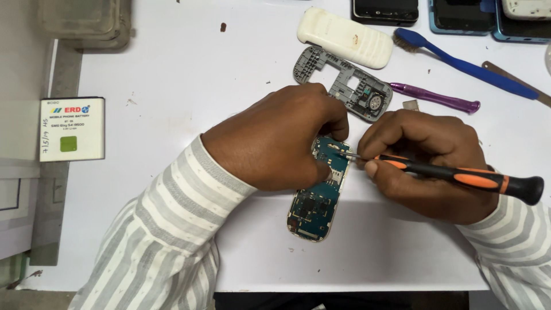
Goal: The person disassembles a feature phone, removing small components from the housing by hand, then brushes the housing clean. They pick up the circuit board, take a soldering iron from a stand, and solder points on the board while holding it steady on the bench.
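**White bench, opened handset**

Surface: white table (172,69), grey strip at its left edge. Left hand (275,138) closed over the circuit board (315,206), pinning it mid-table. Right hand (425,166) gripped around an orange-black screwdriver (459,175), tip on the board. Nearby: grey frame (344,83), white cover (344,37), boxed battery (72,129). Cut off at top: phones (459,14), blue brush (465,63). Board's upper end hidden by fingers.

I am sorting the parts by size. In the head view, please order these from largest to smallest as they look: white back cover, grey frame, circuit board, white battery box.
1. Grey frame and white back cover: look alike, not ranked.
2. Circuit board: partly hidden under the left hand, so its place is unsure.
3. White battery box: shortest.
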